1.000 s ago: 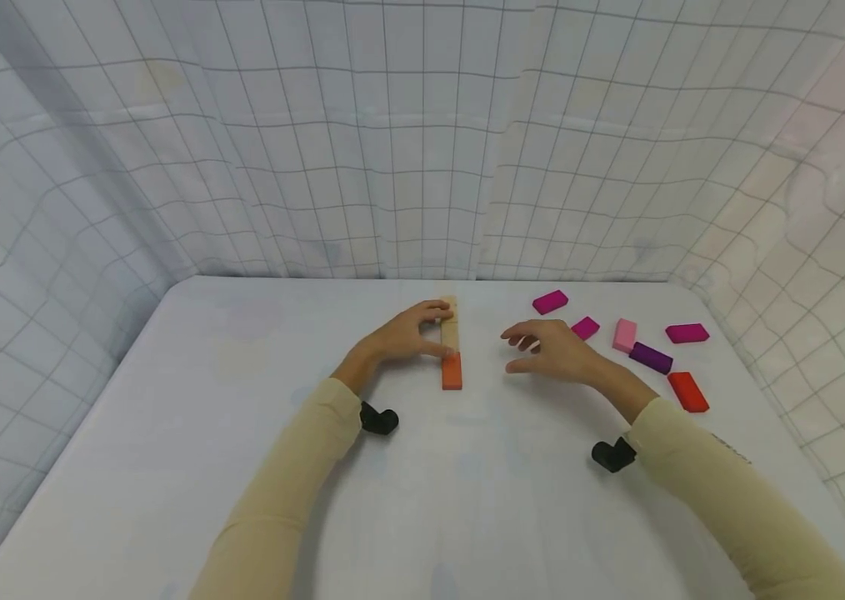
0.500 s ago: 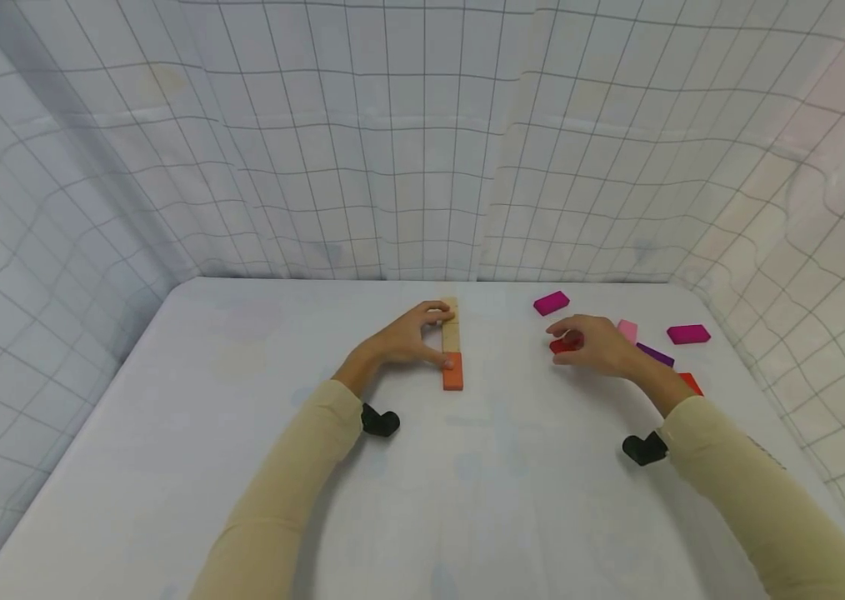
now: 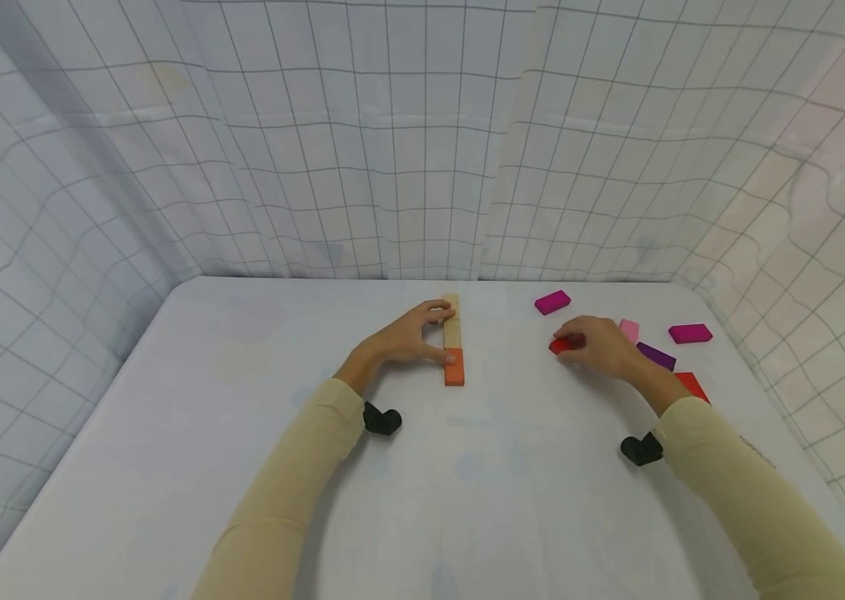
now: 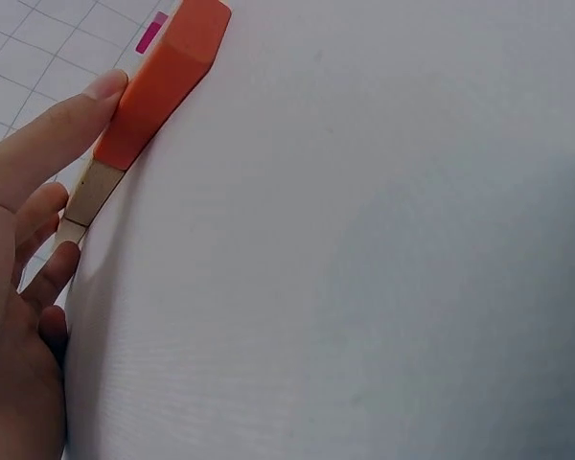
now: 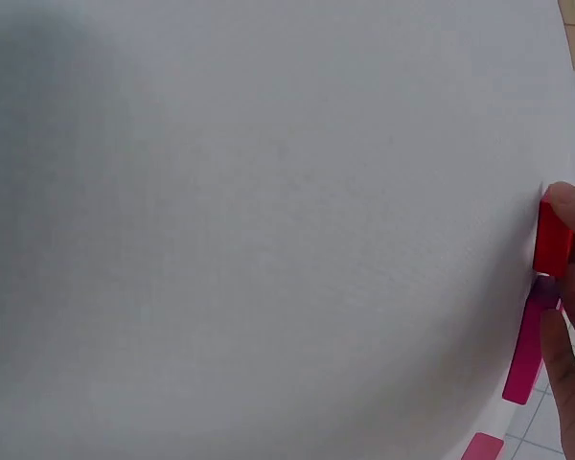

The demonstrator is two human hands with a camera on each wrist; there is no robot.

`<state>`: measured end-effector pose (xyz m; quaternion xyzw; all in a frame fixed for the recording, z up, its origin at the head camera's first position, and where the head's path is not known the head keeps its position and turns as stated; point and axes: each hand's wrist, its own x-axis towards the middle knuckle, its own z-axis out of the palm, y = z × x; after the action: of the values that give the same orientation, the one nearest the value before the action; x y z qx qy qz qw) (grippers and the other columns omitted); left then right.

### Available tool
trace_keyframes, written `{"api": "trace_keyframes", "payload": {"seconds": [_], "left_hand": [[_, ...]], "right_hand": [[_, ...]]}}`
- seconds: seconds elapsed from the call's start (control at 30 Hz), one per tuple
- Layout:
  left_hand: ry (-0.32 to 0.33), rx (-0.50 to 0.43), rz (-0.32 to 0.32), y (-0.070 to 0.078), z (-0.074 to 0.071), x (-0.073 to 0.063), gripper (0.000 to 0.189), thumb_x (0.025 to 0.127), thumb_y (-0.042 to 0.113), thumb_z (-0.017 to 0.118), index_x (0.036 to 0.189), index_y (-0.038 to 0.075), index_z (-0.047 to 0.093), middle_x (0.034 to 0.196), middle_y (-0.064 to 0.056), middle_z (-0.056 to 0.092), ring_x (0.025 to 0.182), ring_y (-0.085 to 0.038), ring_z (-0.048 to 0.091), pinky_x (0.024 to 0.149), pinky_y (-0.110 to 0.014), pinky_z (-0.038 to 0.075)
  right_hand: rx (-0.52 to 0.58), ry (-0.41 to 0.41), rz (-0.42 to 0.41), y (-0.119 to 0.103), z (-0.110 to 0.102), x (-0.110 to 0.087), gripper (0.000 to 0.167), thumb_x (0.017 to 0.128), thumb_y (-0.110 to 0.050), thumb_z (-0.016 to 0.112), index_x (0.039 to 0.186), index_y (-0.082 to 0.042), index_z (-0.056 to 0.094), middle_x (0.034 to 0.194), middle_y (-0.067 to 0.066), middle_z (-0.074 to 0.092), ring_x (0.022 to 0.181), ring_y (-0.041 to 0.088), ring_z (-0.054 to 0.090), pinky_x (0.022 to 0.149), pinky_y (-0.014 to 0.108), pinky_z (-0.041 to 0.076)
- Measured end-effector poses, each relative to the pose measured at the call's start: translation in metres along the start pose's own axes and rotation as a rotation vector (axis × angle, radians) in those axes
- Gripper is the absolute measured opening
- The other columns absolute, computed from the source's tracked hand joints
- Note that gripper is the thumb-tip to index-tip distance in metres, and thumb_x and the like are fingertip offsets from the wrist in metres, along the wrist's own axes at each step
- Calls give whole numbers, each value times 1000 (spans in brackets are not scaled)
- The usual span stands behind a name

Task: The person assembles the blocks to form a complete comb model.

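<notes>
A column of pale wooden blocks (image 3: 452, 335) with an orange block (image 3: 454, 372) at its near end lies mid-table. My left hand (image 3: 409, 337) rests beside it, fingers loosely bent at the wooden part. Its thumb (image 4: 105, 88) touches the orange block's side in the left wrist view. To the right, my right hand (image 3: 601, 347) pinches a small red block (image 3: 560, 345) close over the table. In the right wrist view, the thumb lies on that red block (image 5: 553, 240), and a magenta block (image 5: 527, 356) sits just below it, by the fingers.
Right of the right hand lie a pink block (image 3: 629, 330), a purple block (image 3: 657, 356), a red block (image 3: 692, 385) and a magenta block (image 3: 690, 333). Another magenta block (image 3: 553, 302) lies farther back. A white gridded curtain (image 3: 422, 167) encloses the table's back and sides.
My right hand has moved right, away from the column, and a red block now shows between its fingers. It covers the magenta block seen there earlier. My left hand stays at the column.
</notes>
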<state>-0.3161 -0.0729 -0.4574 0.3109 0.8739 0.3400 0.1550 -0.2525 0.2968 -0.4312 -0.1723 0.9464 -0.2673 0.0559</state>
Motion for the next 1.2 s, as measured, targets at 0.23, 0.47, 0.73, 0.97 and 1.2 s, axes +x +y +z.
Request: {"api": "trace_keyframes", "payload": {"seconds": [0.23,0.47,0.73,0.97,1.2], "left_hand": [[0,-1,-3,1,-1,0,94,86,39,84,162,10,36,168,-5,23,155,-28,15,123,-49,19],[13,-5,0,0,0,0,92,87,39,84,161,11,39,167,-5,25,155,-28,18,122,-50,21],[5,-3,-5,0,0,0,92,87,39,84,161,11,38,167,-4,25,155,-27,16,122,-49,20],[3,-6,2,2,-1,-1,91,88,37,84,161,9,38,167,-5,25,155,-27,16,122,-49,19],[9,7,1,1,0,-1,91,87,38,84,161,9,39,166,-4,27,155,-26,17,122,-47,20]], "right_hand": [[-15,-18,-11,-1,1,0,44,93,-3,75,135,5,64,126,20,66,112,36,58,96,52,53],[-37,-10,2,-3,0,0,41,92,-4,76,130,8,66,118,20,67,106,36,59,93,52,53],[54,-41,-19,-12,1,2,42,91,-9,79,130,4,68,116,16,67,108,35,60,89,46,56],[158,-72,-69,-29,6,3,44,91,-10,81,131,3,67,120,15,67,111,35,62,92,46,57],[185,-103,-112,-45,18,3,44,90,-9,81,131,1,67,122,12,67,112,31,63,93,43,57]]}}
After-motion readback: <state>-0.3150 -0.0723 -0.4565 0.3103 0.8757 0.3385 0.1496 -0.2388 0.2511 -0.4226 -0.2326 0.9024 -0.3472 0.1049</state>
